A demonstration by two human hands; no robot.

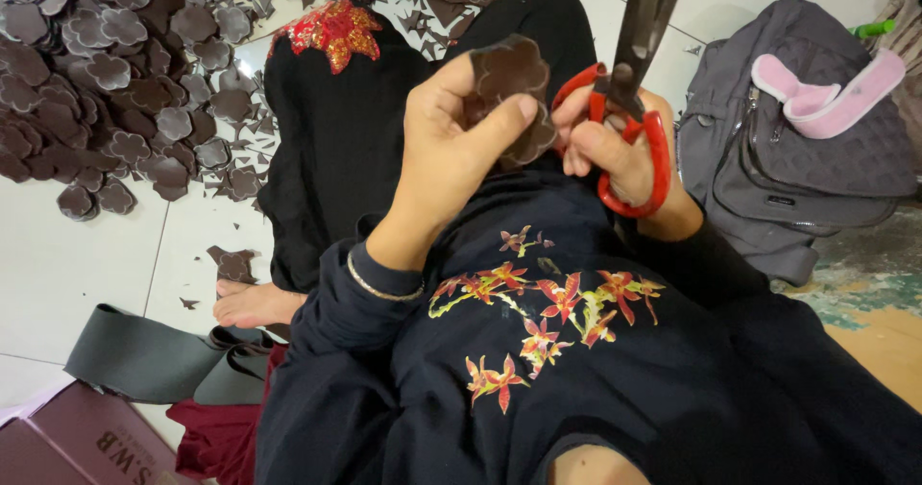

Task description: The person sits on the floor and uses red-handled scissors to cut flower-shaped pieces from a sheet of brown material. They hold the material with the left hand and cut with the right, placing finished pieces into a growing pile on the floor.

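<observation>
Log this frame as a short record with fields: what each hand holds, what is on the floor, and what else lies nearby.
left hand: left hand pinches a dark brown flower-shaped piece between thumb and fingers
right hand: right hand grips red-handled scissors, blades pointing up and away
floor: pile of cut brown flower shapes on white tiles, upper left, with scraps around
nearby: grey backpack at right with a pink item on top; grey strip roll lower left
</observation>
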